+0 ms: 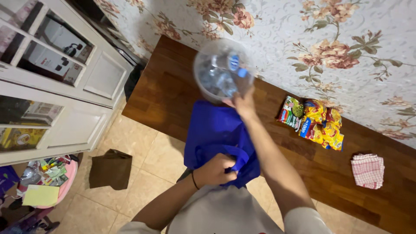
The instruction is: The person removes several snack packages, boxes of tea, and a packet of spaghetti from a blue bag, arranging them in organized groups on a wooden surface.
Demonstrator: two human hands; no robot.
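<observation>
Our left hand (215, 170) is clenched on the handle of 1 blue cloth bag (216, 130), which hangs over the edge of the wooden bench (173, 86). Our right hand (242, 102) grips 1 clear plastic bottle (221, 71) just above the bag. Further along the bench lie 1 cluster of snack packets (314, 123) and 1 checked cloth (367, 170).
</observation>
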